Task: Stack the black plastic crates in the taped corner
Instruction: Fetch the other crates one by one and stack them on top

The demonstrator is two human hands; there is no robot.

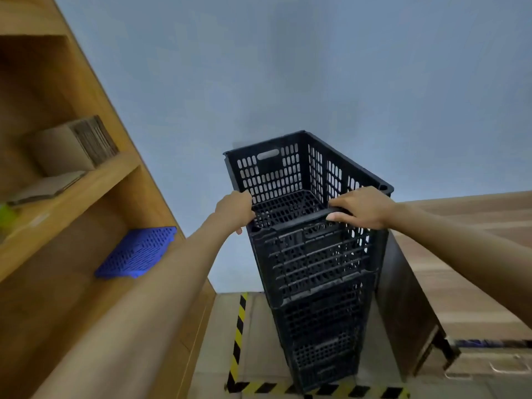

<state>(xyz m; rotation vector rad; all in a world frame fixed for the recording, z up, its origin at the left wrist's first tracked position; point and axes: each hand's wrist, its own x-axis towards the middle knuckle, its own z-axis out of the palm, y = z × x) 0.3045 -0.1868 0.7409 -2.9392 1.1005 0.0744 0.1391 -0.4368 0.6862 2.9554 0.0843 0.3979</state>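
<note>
A tall stack of black perforated plastic crates [319, 321] stands on the floor inside a corner marked by yellow-and-black tape [239, 326]. The top crate [288, 174] sits on the stack, its open inside facing me. My left hand [234, 208] grips its near left rim corner. My right hand [361, 207] holds the near rim on the right, fingers curled over the edge. The stack's lowest part reaches the front tape line [322, 389].
A wooden shelf unit [86, 203] rises close on the left, holding a blue plastic grid piece [138, 251] and cardboard [72, 145]. A dark wooden cabinet side [403, 306] stands right beside the stack. The grey-blue wall [288, 67] is behind.
</note>
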